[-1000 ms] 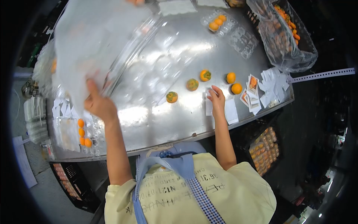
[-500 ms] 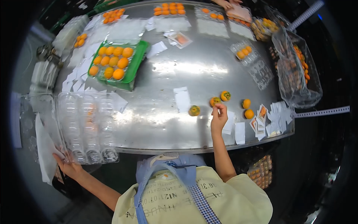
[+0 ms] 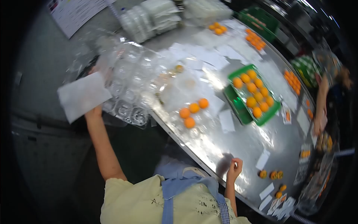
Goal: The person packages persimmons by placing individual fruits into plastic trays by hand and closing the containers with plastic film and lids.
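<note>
My left hand point(image 3: 95, 108) is at the left, beyond the metal table's edge, mostly hidden behind a white sheet point(image 3: 82, 95). Beside it, a clear plastic tray with round hollows point(image 3: 128, 80) reaches toward the table; the hand's fingers are covered, so its exact hold does not show. My right hand point(image 3: 234, 166) hovers over the table's near edge with curled fingers, and nothing visible in them. Several orange fruits point(image 3: 194, 108) rest on a clear tray between my hands. A green container point(image 3: 274, 112) bears a clear tray full of orange fruits.
Stacks of clear trays point(image 3: 149, 20) stand at the top. Persimmons point(image 3: 274, 174), papers point(image 3: 263, 159) and cards point(image 3: 276, 203) lie at the lower right. Another person's arm point(image 3: 321, 106) reaches in at the right. A plastic-lined crate point(image 3: 317, 186) sits at the table's end.
The view has swung left. My left hand has carried the clear tray and white sheet away from the table's middle. My right hand has moved away from the persimmons.
</note>
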The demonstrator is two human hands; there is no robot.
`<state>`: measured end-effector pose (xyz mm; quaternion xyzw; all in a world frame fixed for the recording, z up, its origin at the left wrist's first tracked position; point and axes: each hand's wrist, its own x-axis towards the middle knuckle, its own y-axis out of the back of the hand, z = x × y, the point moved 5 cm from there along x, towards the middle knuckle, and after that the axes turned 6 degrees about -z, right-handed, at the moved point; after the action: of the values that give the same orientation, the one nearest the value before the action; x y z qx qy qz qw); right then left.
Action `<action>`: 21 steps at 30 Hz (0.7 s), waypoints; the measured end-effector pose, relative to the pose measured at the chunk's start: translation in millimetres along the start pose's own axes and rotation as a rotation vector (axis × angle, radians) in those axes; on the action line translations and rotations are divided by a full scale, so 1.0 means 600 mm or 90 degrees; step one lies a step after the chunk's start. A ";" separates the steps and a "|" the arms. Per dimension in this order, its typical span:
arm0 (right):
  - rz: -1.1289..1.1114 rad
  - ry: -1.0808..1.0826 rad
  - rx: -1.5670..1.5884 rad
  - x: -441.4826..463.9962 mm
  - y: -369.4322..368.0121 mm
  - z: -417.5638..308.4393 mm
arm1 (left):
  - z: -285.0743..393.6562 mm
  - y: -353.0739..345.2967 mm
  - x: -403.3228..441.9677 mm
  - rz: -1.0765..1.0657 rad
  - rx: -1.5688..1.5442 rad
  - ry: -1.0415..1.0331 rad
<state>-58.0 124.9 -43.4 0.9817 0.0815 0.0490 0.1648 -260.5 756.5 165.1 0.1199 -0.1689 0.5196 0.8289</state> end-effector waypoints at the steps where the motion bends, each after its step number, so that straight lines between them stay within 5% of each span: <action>1: -0.015 -0.010 -0.025 -0.002 -0.031 -0.002 | -0.027 0.013 0.027 -0.008 0.025 0.031; 3: -0.032 -0.095 0.025 -0.010 -0.096 0.005 | -0.115 0.007 0.058 0.152 -0.394 0.302; 7: -0.037 0.030 -0.132 0.003 -0.173 -0.018 | -0.241 0.077 0.113 -0.011 -0.141 0.532; 13: 0.021 0.000 -0.321 0.013 -0.180 -0.016 | -0.224 0.141 0.203 -0.090 -0.002 0.597; 17: 0.024 -0.073 -0.423 0.017 -0.173 0.017 | -0.199 0.156 0.291 -0.002 -0.016 0.535; 19: 0.104 0.126 -0.525 -0.002 -0.148 0.139 | -0.196 0.179 0.368 -0.038 0.004 0.509; 21: 0.022 -0.168 -0.444 -0.037 -0.104 0.251 | -0.171 0.197 0.472 -0.039 0.070 0.412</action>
<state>-70.2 131.6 -206.9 0.8658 0.0210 -0.0505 0.4974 -236.8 1078.5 188.8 -0.0016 0.1355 0.5142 0.8469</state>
